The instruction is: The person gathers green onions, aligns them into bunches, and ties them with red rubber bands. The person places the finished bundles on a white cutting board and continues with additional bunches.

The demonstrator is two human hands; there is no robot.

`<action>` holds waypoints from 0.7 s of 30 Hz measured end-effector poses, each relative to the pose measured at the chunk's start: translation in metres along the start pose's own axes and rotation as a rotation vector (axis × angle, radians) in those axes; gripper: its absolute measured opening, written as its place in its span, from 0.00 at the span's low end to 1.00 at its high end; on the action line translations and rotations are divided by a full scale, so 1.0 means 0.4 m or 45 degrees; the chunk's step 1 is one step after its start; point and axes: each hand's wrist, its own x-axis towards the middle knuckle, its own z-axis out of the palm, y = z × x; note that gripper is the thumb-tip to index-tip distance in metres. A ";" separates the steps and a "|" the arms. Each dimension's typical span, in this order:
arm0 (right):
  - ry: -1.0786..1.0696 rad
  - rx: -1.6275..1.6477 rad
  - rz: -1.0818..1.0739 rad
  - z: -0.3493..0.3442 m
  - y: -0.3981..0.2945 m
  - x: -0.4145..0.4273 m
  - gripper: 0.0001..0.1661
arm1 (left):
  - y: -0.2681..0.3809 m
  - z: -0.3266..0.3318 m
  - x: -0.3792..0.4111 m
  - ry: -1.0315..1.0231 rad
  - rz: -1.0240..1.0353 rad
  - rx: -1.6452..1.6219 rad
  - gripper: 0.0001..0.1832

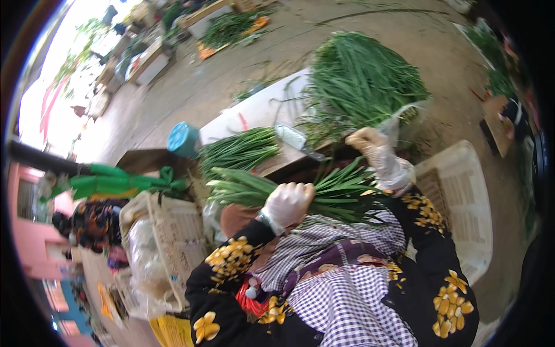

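Note:
My left hand (287, 207), in a pale thin glove, grips a bunch of garlic chives (243, 187) across my lap. The pale stem ends point left and the leaves spread right over my checked apron (351, 299). My right hand (368, 141), gloved too, is raised above the leaf ends with its fingers curled in; I see nothing in them. Past my hands, a cleaver (291, 136) lies on a white board (260, 106). Left of the blade is a neat bundle of chives (240, 149). A large heap of chives (364, 78) stands at the far right of the board.
A blue plastic tub (183, 139) is at the board's left end. On my right stands a white plastic crate (470, 208); on my left, another crate (173, 243) holds clear plastic bags (147, 251). Green wrapping (125, 182) hangs around a dark pole (47, 158). Further greens (230, 28) lie beyond.

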 end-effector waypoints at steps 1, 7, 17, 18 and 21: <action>-0.047 0.121 0.033 -0.025 -0.004 0.006 0.08 | -0.004 -0.001 0.004 0.024 -0.022 -0.012 0.32; -0.009 -0.582 0.016 -0.144 -0.026 0.028 0.13 | -0.080 -0.055 0.041 0.359 -0.268 0.040 0.14; -0.726 -0.407 -0.127 0.069 -0.039 -0.009 0.50 | -0.200 -0.059 0.071 0.954 -1.050 -2.476 0.11; -0.758 -0.451 -0.079 0.105 -0.037 -0.009 0.52 | -0.192 -0.037 0.065 0.922 -0.983 -2.676 0.13; -0.914 -0.184 -0.117 0.185 -0.034 -0.013 0.56 | -0.166 0.028 0.065 0.929 -0.830 -3.031 0.16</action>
